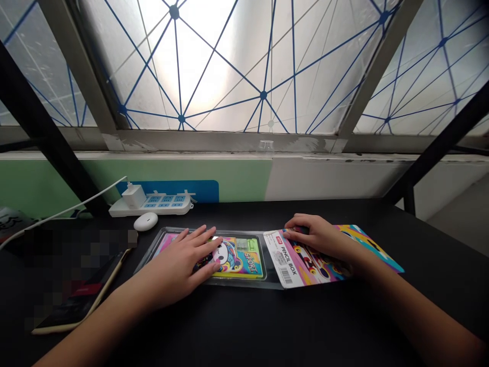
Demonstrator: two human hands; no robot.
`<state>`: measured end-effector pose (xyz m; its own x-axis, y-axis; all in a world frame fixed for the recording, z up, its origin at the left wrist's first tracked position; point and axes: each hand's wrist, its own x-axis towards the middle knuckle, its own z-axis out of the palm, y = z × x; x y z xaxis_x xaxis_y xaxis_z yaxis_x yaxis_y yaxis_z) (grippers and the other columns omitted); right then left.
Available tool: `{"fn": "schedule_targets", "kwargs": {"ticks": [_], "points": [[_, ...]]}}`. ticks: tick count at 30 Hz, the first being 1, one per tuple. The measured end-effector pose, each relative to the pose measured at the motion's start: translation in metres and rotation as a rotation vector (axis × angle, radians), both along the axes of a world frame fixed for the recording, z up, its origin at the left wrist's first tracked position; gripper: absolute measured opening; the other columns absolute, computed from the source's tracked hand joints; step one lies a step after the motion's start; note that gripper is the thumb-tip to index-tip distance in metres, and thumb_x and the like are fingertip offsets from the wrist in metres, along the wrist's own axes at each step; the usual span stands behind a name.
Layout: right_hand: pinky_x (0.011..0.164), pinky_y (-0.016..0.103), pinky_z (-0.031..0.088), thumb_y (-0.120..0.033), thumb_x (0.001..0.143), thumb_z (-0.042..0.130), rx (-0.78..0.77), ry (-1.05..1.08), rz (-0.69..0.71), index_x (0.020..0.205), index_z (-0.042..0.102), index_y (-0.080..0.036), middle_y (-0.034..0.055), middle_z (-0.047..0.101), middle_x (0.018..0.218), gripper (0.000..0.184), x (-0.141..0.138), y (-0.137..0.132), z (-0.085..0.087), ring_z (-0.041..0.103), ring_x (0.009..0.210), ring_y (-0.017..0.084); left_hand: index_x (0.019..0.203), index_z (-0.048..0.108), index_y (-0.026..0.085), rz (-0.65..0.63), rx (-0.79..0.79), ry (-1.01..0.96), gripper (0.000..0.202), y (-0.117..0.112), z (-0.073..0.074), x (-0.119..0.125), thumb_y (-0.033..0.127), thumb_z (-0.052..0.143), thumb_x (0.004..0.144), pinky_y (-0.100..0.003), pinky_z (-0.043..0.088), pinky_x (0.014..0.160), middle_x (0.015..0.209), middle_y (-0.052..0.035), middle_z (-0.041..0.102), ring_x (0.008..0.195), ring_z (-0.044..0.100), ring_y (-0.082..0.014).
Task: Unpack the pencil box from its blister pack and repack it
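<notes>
On the black worktop, the left hand lies with its grip spread flat on the pencil box. Just right of the box, the right hand rests on the printed card; I cannot tell whether its grip pinches it.

L hand covers pencil box artwork's left part. R hand hides card middle. Barcode txt too small. Pixelated patch blurs worktop stuff at left; forearms cut at btm edge.
</notes>
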<state>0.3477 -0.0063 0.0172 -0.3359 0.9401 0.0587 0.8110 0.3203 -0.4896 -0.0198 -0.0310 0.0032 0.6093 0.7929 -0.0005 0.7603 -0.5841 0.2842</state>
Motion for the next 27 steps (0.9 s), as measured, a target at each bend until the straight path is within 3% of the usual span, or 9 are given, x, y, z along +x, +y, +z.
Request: {"fn": "schedule_targets", "kwargs": {"ticks": [8, 13, 16, 20, 22, 27], "points": [[0.076, 0.035, 0.048, -0.054, 0.095, 0.050, -0.013, 0.052, -0.046, 0.094, 0.068, -0.024, 0.0056, 0.066, 0.099, 0.035, -0.027, -0.010, -0.016, 0.062, 0.086, 0.022, 0.149, 0.044, 0.035, 0.042, 0.035, -0.063, 0.054, -0.001, -0.007, 0.007, 0.057, 0.042, 0.099, -0.059, 0.019, 0.119, 0.162, -0.0021, 0.028, 0.150, 0.022, -0.0337], [0.077, 0.036, 0.048, -0.051, 0.097, 0.048, -0.008, 0.067, -0.080, 0.094, 0.067, -0.023, 0.0060, 0.064, 0.097, 0.034, -0.041, -0.015, -0.021, 0.062, 0.086, 0.023, 0.147, 0.048, 0.030, 0.076, 0.037, -0.132, 0.053, -0.011, -0.010, 0.025, 0.053, 0.045, 0.099, -0.063, 0.017, 0.118, 0.161, -0.0067, 0.032, 0.150, 0.021, -0.0360], [0.076, 0.036, 0.048, -0.051, 0.098, 0.046, -0.003, 0.063, -0.090, 0.094, 0.065, -0.023, 0.0063, 0.064, 0.096, 0.034, -0.045, -0.017, -0.021, 0.062, 0.085, 0.022, 0.145, 0.050, 0.036, 0.044, -0.039, -0.291, 0.050, -0.022, -0.003, 0.035, 0.051, 0.050, 0.097, -0.064, 0.014, 0.119, 0.161, -0.0038, 0.033, 0.150, 0.021, -0.0351], [0.077, 0.036, 0.048, -0.054, 0.097, 0.047, -0.019, 0.058, -0.073, 0.093, 0.066, -0.023, 0.0066, 0.063, 0.097, 0.037, -0.039, -0.014, -0.023, 0.062, 0.086, 0.023, 0.135, 0.059, 0.037, 0.096, -0.232, -0.653, 0.041, -0.028, 0.007, 0.034, 0.051, 0.051, 0.097, -0.051, 0.039, 0.113, 0.159, -0.0013, 0.038, 0.144, 0.037, -0.0325], [0.079, 0.036, 0.048, -0.056, 0.096, 0.047, -0.030, 0.057, -0.052, 0.094, 0.067, -0.023, 0.0064, 0.064, 0.099, 0.038, -0.033, -0.010, -0.023, 0.062, 0.088, 0.023, 0.125, 0.067, 0.033, 0.153, -0.220, -0.784, 0.036, -0.024, 0.009, 0.029, 0.051, 0.051, 0.097, -0.046, 0.046, 0.108, 0.155, -0.0029, 0.044, 0.139, 0.045, -0.0326], [0.080, 0.036, 0.049, -0.060, 0.093, 0.048, -0.063, 0.025, -0.037, 0.095, 0.067, -0.022, 0.0065, 0.066, 0.100, 0.042, -0.017, -0.003, -0.016, 0.062, 0.090, 0.024, 0.111, 0.071, 0.028, 0.307, -0.086, -0.887, 0.036, -0.002, 0.009, 0.013, 0.053, 0.050, 0.096, -0.048, 0.036, 0.114, 0.143, -0.0052, 0.058, 0.137, 0.047, -0.0327]]}}
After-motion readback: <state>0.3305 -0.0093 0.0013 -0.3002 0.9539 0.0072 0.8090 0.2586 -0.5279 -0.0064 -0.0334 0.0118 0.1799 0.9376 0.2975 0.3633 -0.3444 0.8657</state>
